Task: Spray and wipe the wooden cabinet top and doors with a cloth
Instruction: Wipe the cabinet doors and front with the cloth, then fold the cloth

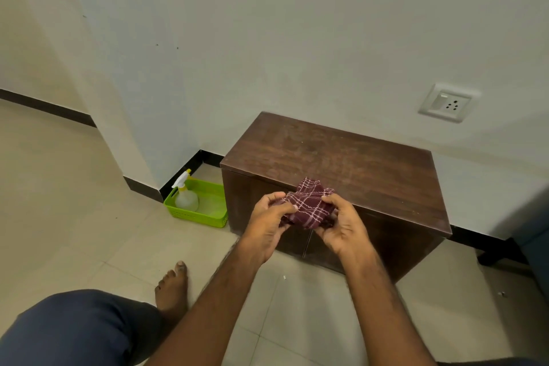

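Observation:
A low dark wooden cabinet point(335, 157) stands against the wall, its two doors facing me. In front of its near top edge I hold a bunched maroon checked cloth point(309, 205) between both hands. My left hand point(267, 223) pinches its left side and my right hand point(341, 226) grips its right side. A clear spray bottle point(185, 194) with a white and yellow head stands in a green basket point(208, 218) on the floor, left of the cabinet.
The floor is beige tile. My bare foot point(172, 285) and bent knee point(80, 330) are at lower left. A wall socket point(447, 102) sits above the cabinet's right end. A dark furniture leg point(493, 257) and blue upholstery stand at far right.

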